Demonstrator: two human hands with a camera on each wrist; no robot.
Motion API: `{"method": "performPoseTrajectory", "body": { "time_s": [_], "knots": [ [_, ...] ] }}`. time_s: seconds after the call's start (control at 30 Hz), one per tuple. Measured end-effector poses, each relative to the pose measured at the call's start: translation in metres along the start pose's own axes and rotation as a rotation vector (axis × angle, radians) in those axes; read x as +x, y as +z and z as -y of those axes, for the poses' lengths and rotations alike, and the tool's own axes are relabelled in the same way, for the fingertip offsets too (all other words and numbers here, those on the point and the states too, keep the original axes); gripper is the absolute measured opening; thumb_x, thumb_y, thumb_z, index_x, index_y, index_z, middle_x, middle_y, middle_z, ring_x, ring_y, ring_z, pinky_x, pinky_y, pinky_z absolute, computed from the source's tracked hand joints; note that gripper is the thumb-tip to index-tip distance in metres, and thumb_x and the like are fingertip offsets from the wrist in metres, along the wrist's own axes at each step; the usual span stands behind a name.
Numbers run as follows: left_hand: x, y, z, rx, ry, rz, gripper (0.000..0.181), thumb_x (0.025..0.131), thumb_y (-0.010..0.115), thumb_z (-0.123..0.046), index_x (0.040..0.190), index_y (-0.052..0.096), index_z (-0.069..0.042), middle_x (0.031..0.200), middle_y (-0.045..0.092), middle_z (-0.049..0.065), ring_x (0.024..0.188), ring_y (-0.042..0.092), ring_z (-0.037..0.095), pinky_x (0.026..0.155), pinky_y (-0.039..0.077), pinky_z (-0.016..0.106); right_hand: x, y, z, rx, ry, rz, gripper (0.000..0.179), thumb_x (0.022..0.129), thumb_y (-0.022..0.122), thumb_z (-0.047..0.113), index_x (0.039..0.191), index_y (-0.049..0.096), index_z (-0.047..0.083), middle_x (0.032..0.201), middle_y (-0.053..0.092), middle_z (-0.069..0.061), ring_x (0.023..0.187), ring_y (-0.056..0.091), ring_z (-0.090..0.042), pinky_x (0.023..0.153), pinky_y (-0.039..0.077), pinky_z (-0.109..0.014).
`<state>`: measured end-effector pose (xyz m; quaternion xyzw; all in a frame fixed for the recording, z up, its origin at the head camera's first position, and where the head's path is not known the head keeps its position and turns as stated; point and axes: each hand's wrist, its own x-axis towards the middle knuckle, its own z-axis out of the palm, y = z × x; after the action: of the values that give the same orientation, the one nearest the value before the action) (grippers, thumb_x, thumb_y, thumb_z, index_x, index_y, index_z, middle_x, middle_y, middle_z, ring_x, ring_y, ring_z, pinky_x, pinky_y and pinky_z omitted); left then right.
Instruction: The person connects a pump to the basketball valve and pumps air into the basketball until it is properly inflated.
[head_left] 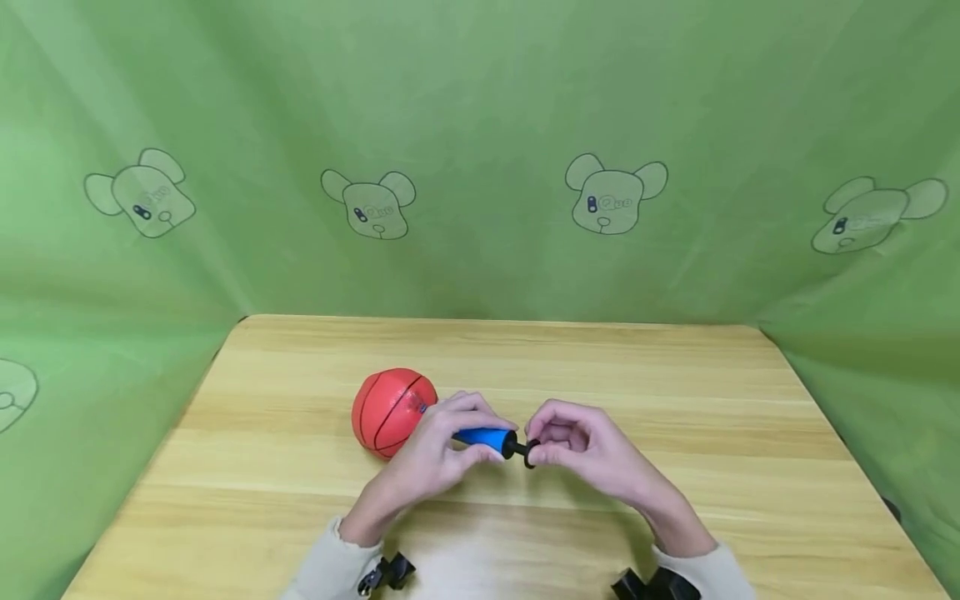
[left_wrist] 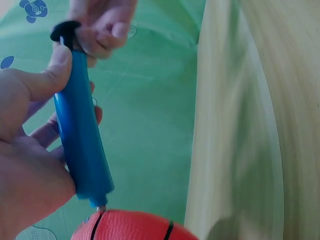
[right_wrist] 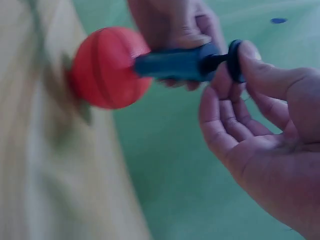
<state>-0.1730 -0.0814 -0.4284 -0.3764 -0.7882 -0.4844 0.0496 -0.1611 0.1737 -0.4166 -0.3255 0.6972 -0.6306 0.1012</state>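
Observation:
A small red ball with black lines sits on the table, left of both hands. My left hand grips the blue barrel of a hand pump, fingers on one side and thumb on the other. In the left wrist view, the needle at the pump's end meets the ball. My right hand pinches the black pump handle between thumb and fingers. A short length of black rod shows between barrel and handle.
The wooden table spreads beneath the hands. Green cloth with bear-head drawings hangs behind it and at both sides. Black wrist devices sit at the sleeve cuffs.

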Motion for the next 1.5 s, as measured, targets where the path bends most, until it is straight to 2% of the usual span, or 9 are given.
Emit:
{"method": "performPoseTrajectory", "body": {
  "time_s": [0.13, 0.27, 0.33, 0.53, 0.77, 1.0, 1.17, 1.33, 1.5],
  "knots": [
    [-0.002, -0.006, 0.001, -0.031, -0.015, -0.016, 0.025, 0.089, 0.081, -0.017, 0.114, 0.079, -0.016, 0.104, 0.067, -0.011, 0.100, 0.058, 0.011, 0.084, 0.049, 0.032, -0.013, -0.010, 0.027, -0.053, -0.034, 0.033, 0.021, 0.091, 0.069, -0.009, 0.107, 0.065, 0.003, 0.101, 0.067, -0.012, 0.090, 0.070, -0.020, 0.078, 0.059, -0.033],
    [-0.002, -0.012, 0.002, -0.034, -0.009, -0.054, 0.026, 0.088, 0.082, -0.017, 0.114, 0.078, -0.018, 0.104, 0.067, -0.010, 0.096, 0.059, 0.012, 0.080, 0.051, 0.031, -0.029, -0.023, 0.051, -0.030, -0.179, 0.079, 0.034, 0.086, 0.063, -0.024, 0.108, 0.063, 0.002, 0.103, 0.063, -0.013, 0.088, 0.065, -0.021, 0.075, 0.057, -0.031],
    [-0.002, -0.013, 0.002, -0.035, 0.001, -0.060, 0.026, 0.088, 0.083, -0.016, 0.114, 0.078, -0.018, 0.103, 0.066, -0.009, 0.095, 0.059, 0.013, 0.079, 0.052, 0.031, -0.033, -0.027, 0.056, -0.012, -0.194, 0.088, 0.035, 0.085, 0.062, -0.026, 0.107, 0.062, 0.001, 0.104, 0.062, -0.013, 0.088, 0.064, -0.021, 0.075, 0.057, -0.031],
    [-0.001, -0.005, -0.001, -0.037, 0.003, -0.062, 0.027, 0.085, 0.084, -0.012, 0.112, 0.079, -0.015, 0.103, 0.068, -0.006, 0.099, 0.059, 0.014, 0.081, 0.050, 0.031, -0.020, -0.017, 0.032, 0.033, -0.044, 0.043, 0.024, 0.088, 0.066, -0.017, 0.102, 0.064, 0.002, 0.103, 0.066, -0.010, 0.091, 0.069, -0.017, 0.078, 0.059, -0.031],
    [-0.001, 0.004, -0.001, -0.012, -0.004, -0.030, 0.026, 0.084, 0.084, -0.014, 0.110, 0.080, -0.015, 0.101, 0.068, -0.009, 0.101, 0.058, 0.011, 0.086, 0.046, 0.033, 0.000, 0.001, -0.006, 0.082, -0.020, 0.019, 0.014, 0.093, 0.068, -0.009, 0.105, 0.062, -0.007, 0.100, 0.067, -0.018, 0.093, 0.071, -0.020, 0.080, 0.059, -0.032],
    [-0.002, -0.005, 0.003, -0.011, 0.009, -0.029, 0.026, 0.087, 0.083, -0.018, 0.114, 0.079, -0.018, 0.103, 0.067, -0.011, 0.099, 0.059, 0.011, 0.084, 0.050, 0.032, -0.015, -0.009, 0.030, -0.051, -0.055, 0.051, 0.018, 0.092, 0.068, -0.009, 0.107, 0.062, -0.002, 0.103, 0.065, -0.012, 0.091, 0.069, -0.020, 0.080, 0.059, -0.033],
    [-0.001, -0.016, 0.003, -0.027, -0.002, -0.072, 0.028, 0.086, 0.084, -0.014, 0.113, 0.079, -0.018, 0.104, 0.067, -0.009, 0.098, 0.060, 0.014, 0.080, 0.052, 0.032, -0.032, -0.024, 0.055, -0.035, -0.117, 0.055, 0.028, 0.087, 0.067, -0.019, 0.103, 0.062, 0.004, 0.102, 0.063, -0.014, 0.085, 0.066, -0.022, 0.074, 0.058, -0.032],
    [0.000, -0.014, 0.002, -0.021, -0.003, -0.065, 0.028, 0.085, 0.085, -0.012, 0.112, 0.079, -0.014, 0.103, 0.068, -0.008, 0.100, 0.059, 0.014, 0.083, 0.050, 0.032, -0.019, -0.016, 0.037, -0.014, -0.025, 0.013, 0.021, 0.088, 0.071, -0.010, 0.102, 0.065, 0.004, 0.100, 0.066, -0.013, 0.087, 0.069, -0.021, 0.077, 0.059, -0.032],
    [-0.003, -0.003, 0.003, -0.024, 0.010, -0.026, 0.028, 0.085, 0.084, -0.013, 0.112, 0.080, -0.013, 0.102, 0.069, -0.007, 0.100, 0.058, 0.013, 0.085, 0.047, 0.032, 0.000, 0.001, 0.002, 0.100, -0.030, 0.029, 0.014, 0.091, 0.070, -0.007, 0.103, 0.063, -0.005, 0.100, 0.065, -0.019, 0.091, 0.071, -0.020, 0.079, 0.059, -0.033]
  ]
}}
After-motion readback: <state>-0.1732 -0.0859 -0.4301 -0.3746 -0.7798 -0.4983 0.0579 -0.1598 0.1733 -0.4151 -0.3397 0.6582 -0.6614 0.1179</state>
